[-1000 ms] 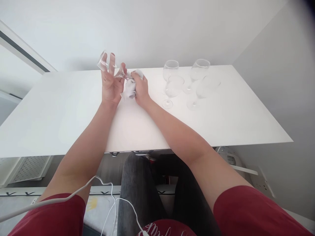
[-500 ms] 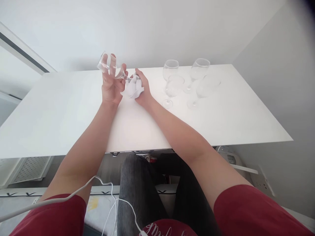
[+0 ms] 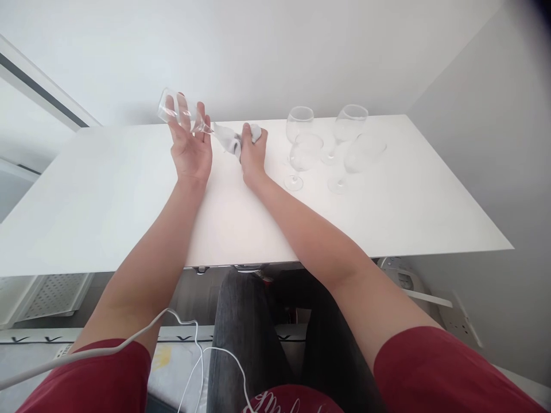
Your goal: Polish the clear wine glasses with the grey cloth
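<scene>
Over the back left of the white table, my left hand holds a clear wine glass from below, its bowl tilted up to the left across my fingers and its stem pointing right. My right hand is closed on a crumpled white cloth, whose loose end reaches left to the stem end of the glass. The cloth hides the foot of the glass, if it is there.
Several clear glasses stand right of my right hand, among them a back one and a front one. A white wall rises behind the table. A white cable crosses my left arm.
My right hand has moved right and turned, drawing the cloth away from my left hand. The glass in my left hand has shifted slightly left.
</scene>
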